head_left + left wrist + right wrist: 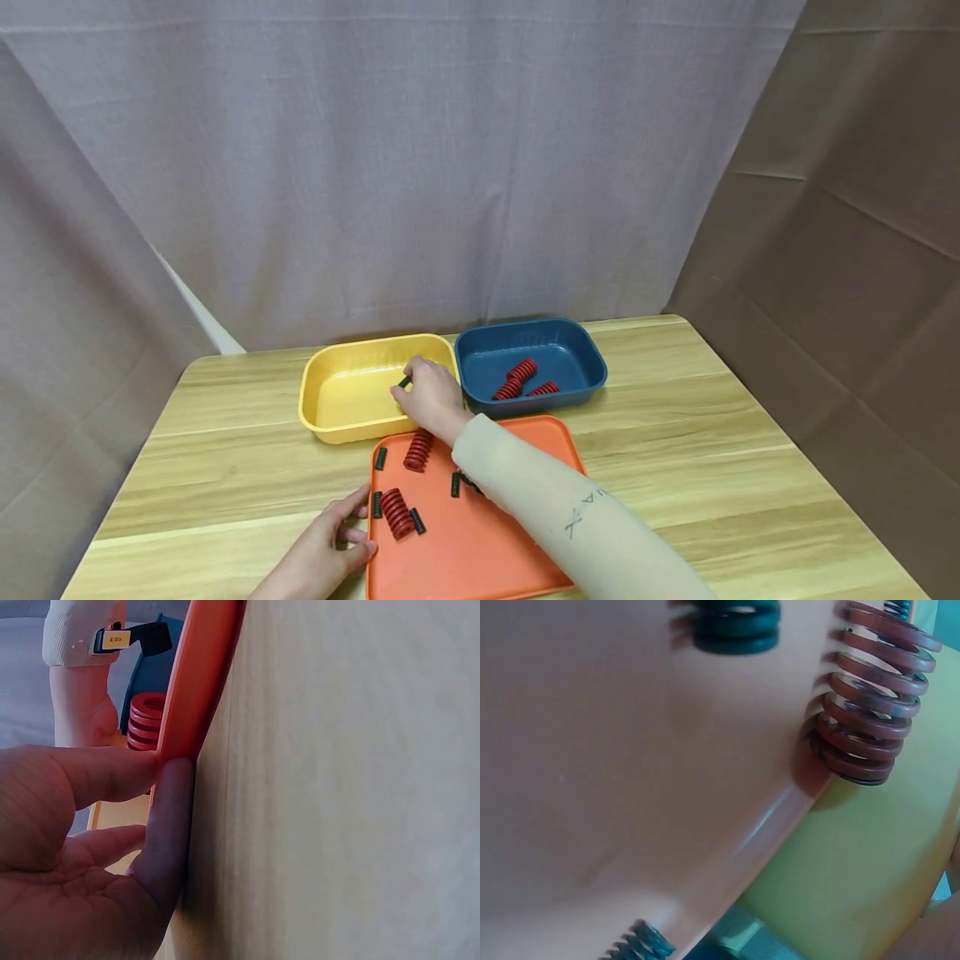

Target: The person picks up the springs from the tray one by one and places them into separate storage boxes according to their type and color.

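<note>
Over the yellow bin (337,408), my right hand (437,400) pinches a small dark green spring (406,382) between thumb and fingers. My left hand (326,546) holds the left rim of the orange tray (472,558); the left wrist view has its fingers against the tray's edge (196,682). Two large red springs lie on the tray, one near its far edge (417,451) and one red spring (397,513) close to my left hand. Several small dark green springs (455,485) are scattered about them. My right sleeve hides part of the tray.
Right of the yellow bin stands a blue bin (471,354) with red springs (522,370) inside. Both bins sit at the back of the wooden table (720,467), beyond the tray. Grey cloth (375,167) hangs behind the table.
</note>
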A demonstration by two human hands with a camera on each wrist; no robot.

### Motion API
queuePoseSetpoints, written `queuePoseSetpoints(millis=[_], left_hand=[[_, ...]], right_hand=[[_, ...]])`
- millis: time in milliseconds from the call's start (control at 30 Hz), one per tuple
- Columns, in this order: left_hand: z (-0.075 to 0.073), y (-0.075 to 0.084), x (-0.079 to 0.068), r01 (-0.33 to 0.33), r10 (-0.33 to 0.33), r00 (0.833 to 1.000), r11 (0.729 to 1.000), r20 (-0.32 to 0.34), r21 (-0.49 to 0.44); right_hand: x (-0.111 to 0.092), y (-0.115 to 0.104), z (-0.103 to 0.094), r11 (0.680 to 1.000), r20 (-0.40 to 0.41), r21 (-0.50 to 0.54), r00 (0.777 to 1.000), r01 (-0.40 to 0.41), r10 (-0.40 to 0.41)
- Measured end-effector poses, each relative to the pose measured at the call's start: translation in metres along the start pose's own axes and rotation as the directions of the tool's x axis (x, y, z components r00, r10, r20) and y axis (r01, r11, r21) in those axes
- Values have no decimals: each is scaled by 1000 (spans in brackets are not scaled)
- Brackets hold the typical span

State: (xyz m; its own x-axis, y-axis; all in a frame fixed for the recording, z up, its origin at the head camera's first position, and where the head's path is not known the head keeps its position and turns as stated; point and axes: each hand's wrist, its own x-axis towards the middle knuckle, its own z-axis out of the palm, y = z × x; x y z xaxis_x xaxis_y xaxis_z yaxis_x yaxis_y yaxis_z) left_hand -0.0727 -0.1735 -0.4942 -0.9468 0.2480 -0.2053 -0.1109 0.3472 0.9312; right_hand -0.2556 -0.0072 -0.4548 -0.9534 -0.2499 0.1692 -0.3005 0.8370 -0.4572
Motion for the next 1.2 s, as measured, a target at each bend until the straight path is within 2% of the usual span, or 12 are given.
queuePoseSetpoints(millis=[300,533,800,1000,1200], left_hand=[[0,0,1,-3,3,1000,1000,7,2],[1,-2,1,3,-3,1000,1000,-5,11],[1,-1,0,14,-14,1000,1000,-4,19],[1,-1,1,9,-9,1000,1000,-1,8],[0,0,1,21,-21,1000,1000,1,17]], right_hand=[[0,1,0,1000,-1,13,1000,14,-14],[-8,8,-15,991,18,111,997,73,-76],[-27,32,-48,971,76,206,988,119,-137],[-46,53,-64,969,120,216,981,121,-150],[-64,73,-76,965,137,192,969,177,-205]])
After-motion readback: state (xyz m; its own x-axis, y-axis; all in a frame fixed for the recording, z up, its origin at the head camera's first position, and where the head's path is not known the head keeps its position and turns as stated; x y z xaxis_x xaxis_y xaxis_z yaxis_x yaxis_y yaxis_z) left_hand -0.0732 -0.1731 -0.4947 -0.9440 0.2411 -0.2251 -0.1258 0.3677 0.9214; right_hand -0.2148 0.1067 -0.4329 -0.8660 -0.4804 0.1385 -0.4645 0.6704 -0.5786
